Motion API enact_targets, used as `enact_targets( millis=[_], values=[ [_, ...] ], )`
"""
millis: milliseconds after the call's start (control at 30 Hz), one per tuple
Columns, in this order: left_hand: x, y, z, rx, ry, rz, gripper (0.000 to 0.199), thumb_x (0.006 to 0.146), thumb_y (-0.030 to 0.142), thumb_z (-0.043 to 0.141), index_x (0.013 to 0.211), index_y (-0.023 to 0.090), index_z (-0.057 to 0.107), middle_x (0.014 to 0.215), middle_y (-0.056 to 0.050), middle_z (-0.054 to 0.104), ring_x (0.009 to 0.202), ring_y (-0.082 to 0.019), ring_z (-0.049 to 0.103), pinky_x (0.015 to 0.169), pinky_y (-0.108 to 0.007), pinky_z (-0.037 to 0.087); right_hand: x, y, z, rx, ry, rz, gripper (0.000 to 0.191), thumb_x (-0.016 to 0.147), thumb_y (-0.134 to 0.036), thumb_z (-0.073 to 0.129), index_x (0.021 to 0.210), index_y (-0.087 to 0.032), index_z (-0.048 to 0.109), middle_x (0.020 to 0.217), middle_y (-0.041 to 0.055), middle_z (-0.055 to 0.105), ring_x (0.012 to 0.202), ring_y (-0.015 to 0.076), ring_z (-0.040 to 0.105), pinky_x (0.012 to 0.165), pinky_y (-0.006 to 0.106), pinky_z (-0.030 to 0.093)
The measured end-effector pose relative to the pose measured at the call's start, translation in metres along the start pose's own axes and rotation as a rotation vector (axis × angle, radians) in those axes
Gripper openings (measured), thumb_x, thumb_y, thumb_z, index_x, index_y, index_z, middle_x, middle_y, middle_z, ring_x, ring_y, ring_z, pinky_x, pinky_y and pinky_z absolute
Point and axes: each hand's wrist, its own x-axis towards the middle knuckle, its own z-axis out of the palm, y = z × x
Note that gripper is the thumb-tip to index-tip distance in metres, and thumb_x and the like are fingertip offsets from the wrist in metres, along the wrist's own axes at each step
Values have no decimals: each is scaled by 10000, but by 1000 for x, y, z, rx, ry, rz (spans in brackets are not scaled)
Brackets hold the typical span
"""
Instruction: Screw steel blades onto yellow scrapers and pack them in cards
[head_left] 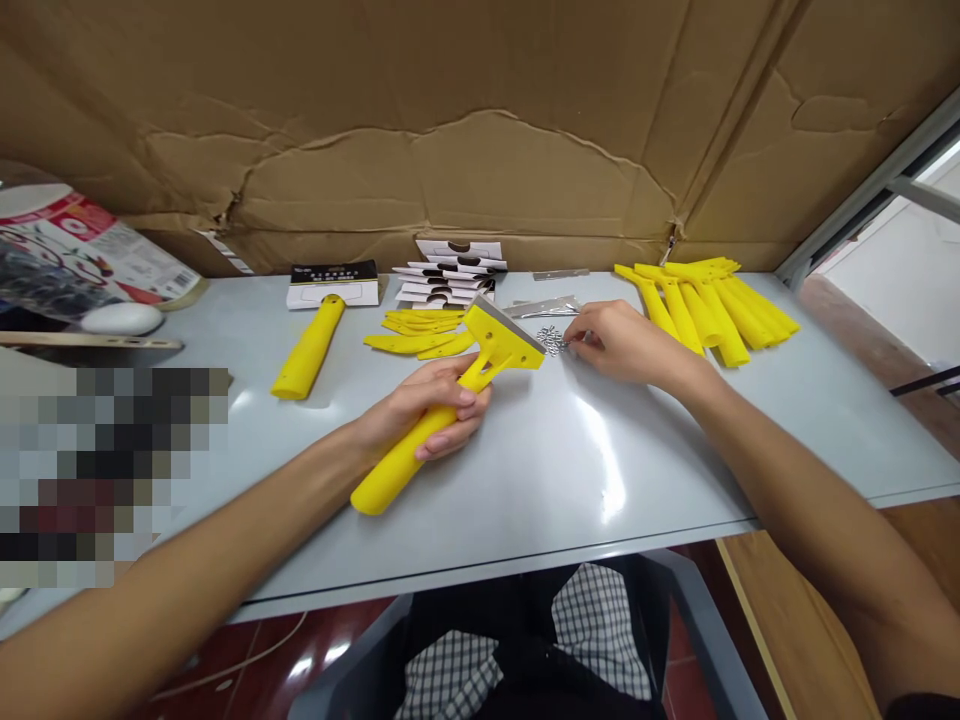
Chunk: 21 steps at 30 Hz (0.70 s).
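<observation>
My left hand (450, 405) is wrapped round the handle of a yellow scraper (394, 465), tilted with its head up and to the right. A metal blade (510, 328) lies along the head's upper edge, and two holes show in the yellow face. At the right side of a small pile of screws (550, 341), my right hand (607, 342) has its fingertips pinched together. Whether a screw is between them is too small to make out. Yellow flat pieces (405, 344) lie behind the scraper.
Several yellow scraper handles (697, 310) are heaped at the right. Another yellow handle (309, 350) leans on a black-and-white box (334, 285). Folded white cards (450, 275) and metal blades (544, 307) lie at the back, before a cardboard wall (450, 190). A white mouse (122, 319) is at left.
</observation>
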Motion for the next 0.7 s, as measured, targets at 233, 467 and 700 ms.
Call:
enact_targets(
  millis=[233,467,700],
  values=[
    [7,-9,-10,-2,-56,34,265,842,316,716,675,199,547,458,13,485,313,-77,353,321,-168,316,4,3,7,-15,24,39,267,959,-140,611,1041,-170,864,1049,125,783,908,244,684,841,369,501],
    [5,-12,-2,37,15,115,234,842,227,692,685,195,521,501,31,502,330,-77,388,328,-175,317,2,-1,13,20,77,87,205,921,-105,631,911,-163,827,927,122,778,868,248,675,803,373,492],
    [3,-12,3,60,7,120,225,827,217,710,686,193,537,500,31,520,328,-80,398,318,-186,311,2,0,14,7,58,123,188,883,-88,634,897,-167,805,917,112,774,843,245,655,739,365,474]
  ],
)
